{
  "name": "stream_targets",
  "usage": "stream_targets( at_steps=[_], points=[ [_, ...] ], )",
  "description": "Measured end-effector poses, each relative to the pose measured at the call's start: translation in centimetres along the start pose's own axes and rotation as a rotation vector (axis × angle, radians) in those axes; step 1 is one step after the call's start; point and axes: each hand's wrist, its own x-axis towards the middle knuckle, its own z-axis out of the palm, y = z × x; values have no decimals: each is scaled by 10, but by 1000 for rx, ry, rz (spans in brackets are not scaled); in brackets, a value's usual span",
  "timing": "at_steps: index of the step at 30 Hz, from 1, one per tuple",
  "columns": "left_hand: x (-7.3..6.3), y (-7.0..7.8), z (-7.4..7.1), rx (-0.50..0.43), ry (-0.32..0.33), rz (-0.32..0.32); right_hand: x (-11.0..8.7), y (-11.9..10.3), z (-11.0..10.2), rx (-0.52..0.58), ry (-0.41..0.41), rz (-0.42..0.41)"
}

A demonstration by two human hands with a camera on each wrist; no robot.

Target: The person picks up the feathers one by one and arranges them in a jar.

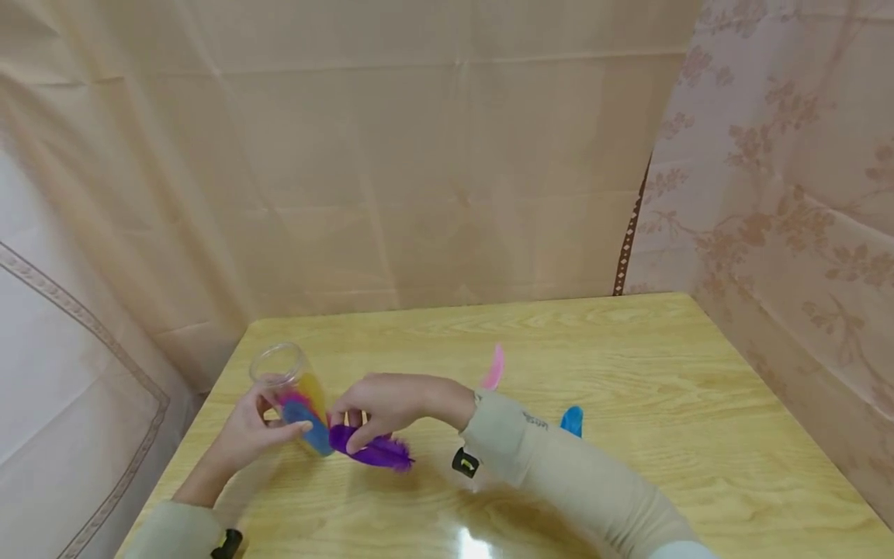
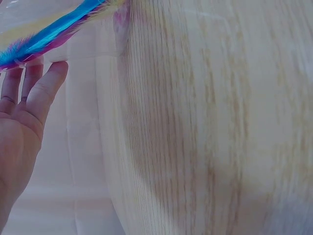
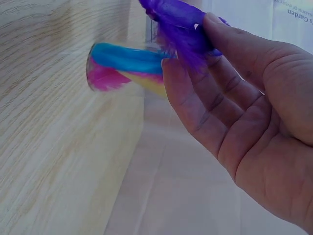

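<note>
A clear jar (image 1: 278, 361), tilted on the table's left side, holds blue, magenta and yellow feathers (image 1: 307, 423). My left hand (image 1: 247, 431) grips it from the left, thumb on the near side and fingers behind. Just right of the jar, my right hand (image 1: 391, 404) pinches a purple feather (image 1: 377, 450) between thumb and fingers. In the right wrist view the purple feather (image 3: 181, 29) hangs from the fingertips, with the jar's blue feather (image 3: 129, 58) behind. The left wrist view catches the left fingers (image 2: 46, 90) against the jar, beneath its blue feather (image 2: 54, 34).
A pink feather (image 1: 494, 367) lies near the middle of the wooden table (image 1: 628, 349). To its right is a blue feather (image 1: 572, 420), partly behind the right sleeve (image 1: 559, 458). Beige cloth (image 1: 419, 155) hangs behind the table, with patterned cloth (image 1: 789, 194) at the right.
</note>
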Motion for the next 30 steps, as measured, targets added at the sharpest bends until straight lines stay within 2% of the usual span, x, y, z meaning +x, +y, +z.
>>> stream_targets(
  at_steps=[8,15,21,30],
  points=[
    [-2,0,0,-13,-10,1,7,-6,-5,17,29,11],
    [-8,3,-4,-9,10,-7,14,-12,-9,41,38,-8],
    [-5,0,1,-3,20,-18,12,-12,-11,80,62,18],
    [-5,0,1,1,24,10,13,-15,-14,114,123,17]
  ],
)
